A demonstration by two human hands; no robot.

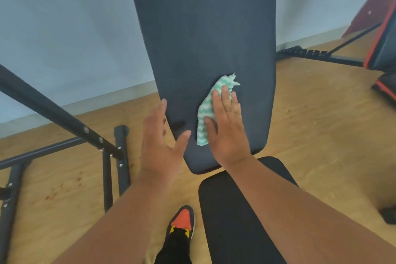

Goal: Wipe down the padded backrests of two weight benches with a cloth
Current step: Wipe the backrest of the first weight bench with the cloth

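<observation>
A dark padded backrest (203,28) rises steeply in front of me, with the black seat pad (235,210) below it. My right hand (227,126) lies flat with straight fingers on a green-and-white patterned cloth (205,113), pressing it against the lower part of the backrest. My left hand (159,143) is spread open at the backrest's lower left edge; its fingers reach round that edge and the thumb touches the front. A second bench with red-trimmed black pads (383,49) stands at the far right.
A black metal rack frame (64,118) with bolted tubes stands on the wooden floor at the left. The second bench's black floor rail (317,55) runs along the back right. My shoe (182,221) is on the floor left of the seat. A pale wall is behind.
</observation>
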